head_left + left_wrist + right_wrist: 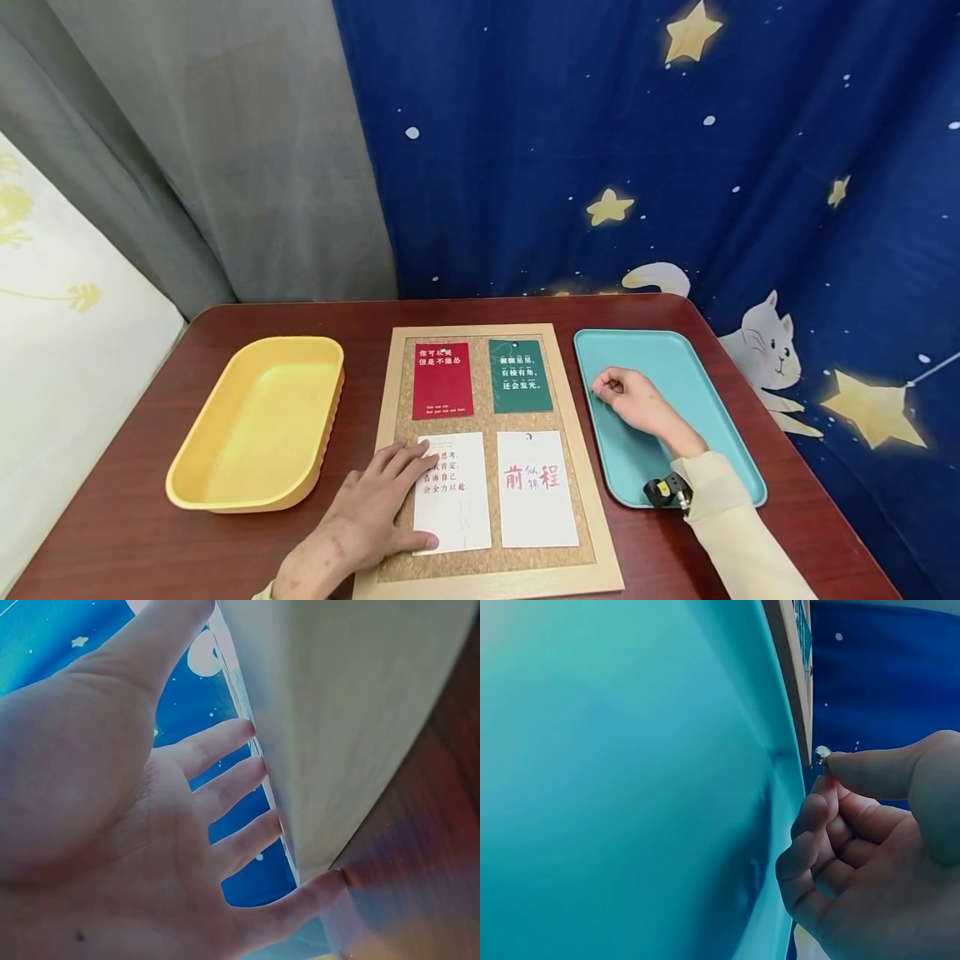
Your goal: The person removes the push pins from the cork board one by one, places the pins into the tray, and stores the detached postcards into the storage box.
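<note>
My left hand (378, 508) lies spread over the left edge of a white card (456, 517) with red print, at the lower left of a wood-framed cork board (483, 467). In the left wrist view its fingers (232, 789) are stretched out against the card and the board's edge. Over the left side of a teal tray (720, 433), my right hand (637, 402) pinches a small silvery thumbtack (823, 753) between thumb and fingertips. Its other fingers are curled in.
A red card (442, 387), a green card (522, 387) and another white card (538, 517) hang on the board, each with a tack at its top. To the left stands a yellow tray (258, 417). A dark red table (360, 333) carries everything; curtains hang behind.
</note>
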`<act>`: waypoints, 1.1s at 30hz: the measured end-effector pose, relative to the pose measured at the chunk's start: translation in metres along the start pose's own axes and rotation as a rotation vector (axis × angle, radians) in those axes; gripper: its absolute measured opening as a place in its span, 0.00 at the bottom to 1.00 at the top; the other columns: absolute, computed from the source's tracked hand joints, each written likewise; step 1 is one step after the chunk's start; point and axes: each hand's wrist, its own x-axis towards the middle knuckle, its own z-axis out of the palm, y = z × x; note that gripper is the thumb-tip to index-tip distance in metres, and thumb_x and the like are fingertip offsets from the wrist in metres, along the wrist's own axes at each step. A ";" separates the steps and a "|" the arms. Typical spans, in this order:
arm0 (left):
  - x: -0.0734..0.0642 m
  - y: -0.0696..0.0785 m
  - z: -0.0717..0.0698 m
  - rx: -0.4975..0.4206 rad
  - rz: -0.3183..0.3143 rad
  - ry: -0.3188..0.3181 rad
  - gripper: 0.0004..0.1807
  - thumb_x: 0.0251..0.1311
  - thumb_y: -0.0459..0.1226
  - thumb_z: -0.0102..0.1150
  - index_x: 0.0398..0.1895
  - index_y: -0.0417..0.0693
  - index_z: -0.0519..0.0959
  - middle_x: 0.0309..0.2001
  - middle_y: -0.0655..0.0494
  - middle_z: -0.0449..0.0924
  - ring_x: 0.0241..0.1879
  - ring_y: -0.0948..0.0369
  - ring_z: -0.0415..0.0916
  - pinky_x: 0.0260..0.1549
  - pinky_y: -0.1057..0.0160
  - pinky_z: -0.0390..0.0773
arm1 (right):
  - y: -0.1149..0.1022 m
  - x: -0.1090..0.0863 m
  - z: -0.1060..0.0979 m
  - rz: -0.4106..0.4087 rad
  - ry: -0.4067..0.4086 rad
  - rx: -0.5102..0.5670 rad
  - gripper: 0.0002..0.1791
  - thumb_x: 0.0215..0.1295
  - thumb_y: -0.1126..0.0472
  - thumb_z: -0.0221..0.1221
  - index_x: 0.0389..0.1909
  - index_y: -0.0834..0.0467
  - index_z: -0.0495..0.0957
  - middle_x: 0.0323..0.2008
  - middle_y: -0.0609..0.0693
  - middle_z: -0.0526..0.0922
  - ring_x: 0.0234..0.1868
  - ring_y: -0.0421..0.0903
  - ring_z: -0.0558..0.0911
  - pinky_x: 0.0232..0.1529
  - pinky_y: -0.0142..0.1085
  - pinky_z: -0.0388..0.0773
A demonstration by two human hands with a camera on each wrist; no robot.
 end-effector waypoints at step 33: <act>0.001 -0.001 0.001 0.002 -0.014 -0.019 0.53 0.43 0.65 0.78 0.74 0.62 0.69 0.79 0.60 0.64 0.79 0.48 0.57 0.60 0.28 0.73 | 0.020 -0.003 -0.005 0.008 0.008 -0.020 0.06 0.74 0.67 0.58 0.44 0.65 0.83 0.35 0.56 0.85 0.33 0.41 0.75 0.34 0.29 0.71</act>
